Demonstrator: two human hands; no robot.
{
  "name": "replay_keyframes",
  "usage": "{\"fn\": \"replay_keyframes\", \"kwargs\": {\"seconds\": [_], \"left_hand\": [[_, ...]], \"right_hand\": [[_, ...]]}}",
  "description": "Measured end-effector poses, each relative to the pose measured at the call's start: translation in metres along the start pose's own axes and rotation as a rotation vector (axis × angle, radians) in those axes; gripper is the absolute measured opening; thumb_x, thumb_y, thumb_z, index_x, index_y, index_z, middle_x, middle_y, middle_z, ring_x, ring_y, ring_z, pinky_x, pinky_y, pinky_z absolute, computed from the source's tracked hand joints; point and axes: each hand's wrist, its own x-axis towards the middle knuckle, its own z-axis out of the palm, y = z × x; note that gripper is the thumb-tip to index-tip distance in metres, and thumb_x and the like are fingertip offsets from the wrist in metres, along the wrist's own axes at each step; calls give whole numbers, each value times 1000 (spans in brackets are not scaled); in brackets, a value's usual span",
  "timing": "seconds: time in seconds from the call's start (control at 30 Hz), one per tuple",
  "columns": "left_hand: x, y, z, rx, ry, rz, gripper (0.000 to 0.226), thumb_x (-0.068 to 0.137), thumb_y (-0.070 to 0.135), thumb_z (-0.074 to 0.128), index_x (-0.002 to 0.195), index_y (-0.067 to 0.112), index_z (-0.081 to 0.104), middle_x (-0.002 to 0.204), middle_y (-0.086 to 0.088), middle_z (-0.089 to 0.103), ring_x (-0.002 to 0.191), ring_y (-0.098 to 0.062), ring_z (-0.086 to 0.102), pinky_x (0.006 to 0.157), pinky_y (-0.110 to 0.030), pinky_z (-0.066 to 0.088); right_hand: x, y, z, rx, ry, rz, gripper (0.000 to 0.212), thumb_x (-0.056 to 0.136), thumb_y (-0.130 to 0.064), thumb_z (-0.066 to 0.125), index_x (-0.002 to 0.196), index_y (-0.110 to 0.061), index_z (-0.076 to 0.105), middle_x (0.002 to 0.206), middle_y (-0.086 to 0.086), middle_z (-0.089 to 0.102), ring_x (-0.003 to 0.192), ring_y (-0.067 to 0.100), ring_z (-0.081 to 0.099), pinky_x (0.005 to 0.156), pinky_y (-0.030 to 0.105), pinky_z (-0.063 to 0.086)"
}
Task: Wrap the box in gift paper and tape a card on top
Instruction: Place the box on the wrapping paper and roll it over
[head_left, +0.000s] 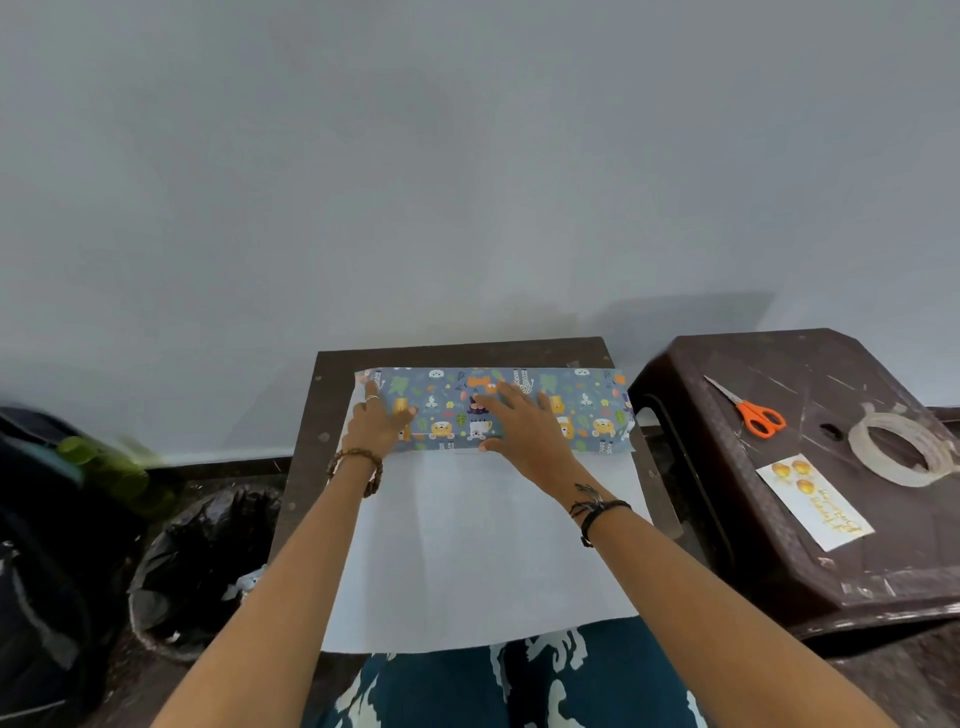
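Fingers (375, 402) of the left hand (375, 423) lie straight, pressing the gift paper (483, 545) flat near the worktop's (304, 467) far left corner. Its printed flap is folded toward the person along the far edge; I judge the box lies under it, hidden. The right hand (524, 428) presses flat on the flap's middle, gripping nothing. Thin and light, the sheet will crease and slide, so pinch its near edge. Scissors (748, 410), tape (898, 449) and card (813, 499) wait on the stool (779, 571) beside.

Left grip (377, 422) flat, fingers straight, right grip (522, 427) spread, palm down
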Motion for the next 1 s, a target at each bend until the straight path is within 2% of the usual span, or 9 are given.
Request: {"fn": "replay_keyframes", "kwargs": {"seconds": [0.13, 0.23, 0.33, 0.37, 0.43, 0.47, 0.57, 0.73, 1.0], "left_hand": [[-25, 20, -9, -11, -36, -4, 100, 69, 60, 59, 147, 23, 10, 131, -19, 47, 115, -40, 51, 95, -54, 44], [-49, 41, -14, 34, -26, 7, 85, 88, 41, 57, 150, 19, 2, 136, -23, 39, 122, -42, 43, 100, -53, 39], [-51, 44, -14, 42, -20, 14, 84, 90, 37, 56, 149, 19, -1, 140, -24, 35, 125, -43, 39, 104, -52, 36], [-51, 44, -14, 46, -19, 12, 84, 91, 37, 55, 149, 19, -1, 140, -25, 34, 126, -43, 38, 104, -52, 35], [-52, 45, -14, 65, -21, -6, 82, 92, 36, 54, 150, 18, -1, 141, -25, 31, 128, -43, 35, 106, -50, 33], [-52, 46, -14, 71, -19, -7, 81, 92, 36, 53, 149, 18, -1, 141, -25, 30, 128, -43, 35, 106, -50, 33], [-53, 47, -12, 67, -17, -7, 81, 92, 36, 53, 149, 18, -1, 141, -25, 29, 128, -43, 34, 106, -51, 32], [-54, 48, -13, 54, -29, -10, 83, 91, 38, 53, 149, 19, -2, 142, -25, 29, 128, -43, 35, 106, -52, 33], [-50, 44, -16, 12, -47, -15, 83, 90, 40, 54, 150, 20, 0, 141, -24, 32, 125, -43, 39, 105, -53, 35]], "right_hand": [[-3, 1, -1, 4, 1, -5, 63, 88, -36, 59, 143, -23, 32, 154, 3, 23, 143, 19, 15, 115, 45, 7], [-9, 0, -11, 175, -39, 38, 70, 88, -38, 59, 145, -16, 26, 154, 4, 21, 144, 20, 14, 116, 42, 3], [-17, 8, -11, 169, 141, 2, 53, 83, -14, 67, 127, -19, 37, 137, 23, 45, 132, 38, 38, 104, 60, 30], [-20, 16, -11, 173, 184, 68, 50, 85, -11, 64, 123, -19, 34, 135, 25, 46, 130, 40, 39, 102, 60, 33], [-28, 26, -15, 228, 201, 284, 43, 96, -29, 45, 136, -16, 31, 147, 20, 31, 138, 33, 25, 111, 48, 20], [-29, 32, -15, 251, 218, 396, 50, 97, -38, 40, 139, -12, 32, 149, 19, 25, 140, 31, 21, 111, 43, 17], [-30, 36, -17, 440, 261, 616, 70, 88, -45, 57, 141, -7, 31, 147, 21, 23, 137, 33, 19, 109, 43, 21], [-29, 38, -16, 761, 301, 721, 88, 77, -40, 73, 143, -8, 25, 134, 16, 40, 124, 31, 41, 92, 40, 41], [-31, 44, -16, 775, 274, 766, 93, 72, -50, 73, 145, -12, 29, 137, 6, 48, 128, 26, 44, 101, 41, 38]]}}
